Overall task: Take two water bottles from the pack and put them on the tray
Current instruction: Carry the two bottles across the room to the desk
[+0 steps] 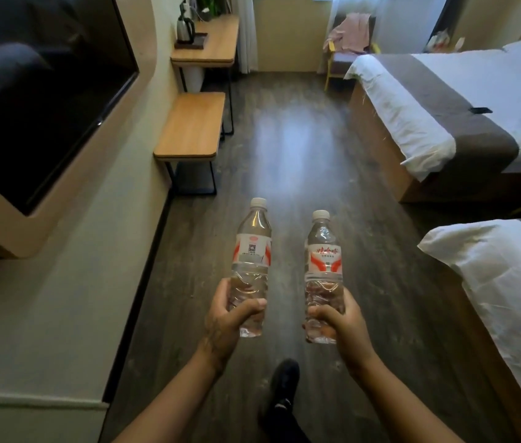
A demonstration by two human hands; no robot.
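Low in the middle of the view, fingers [254, 304] of the left hand [225, 318] curled tight around the bottom third of the left water bottle [252, 251], thumb side up, wrist and bare forearm running back toward the lower left. Beside it, fingers [320, 312] of the right hand [345, 318] wrapped the same way around the base of the right water bottle [323, 270], knuckles outward, forearm leading off to the lower right. Both bottles upright in the air above the dark wood floor [300, 148], tilted slightly away, clear and full, white caps on, white labels with red swooshes; near each other but apart, not touching. Left bottle a little farther forward and higher in view than the right.

Below the hands, one foot in a black shoe [283, 383] on the floor. Off to the left, a wall with a dark television screen [38, 100] in a rounded tan frame, then a low wooden bench [192, 126] against the wall. Beyond the bench, a wooden desk [211, 43] bearing a dark tray [200, 43] with a steel kettle [185, 29] standing on it, well apart from the bottles. On the right, two beds with white sheets, the far bed [428, 103] with a brown runner, the near bed [502, 276] at the right edge. At the back, a chair [347, 43] draped with pink cloth.
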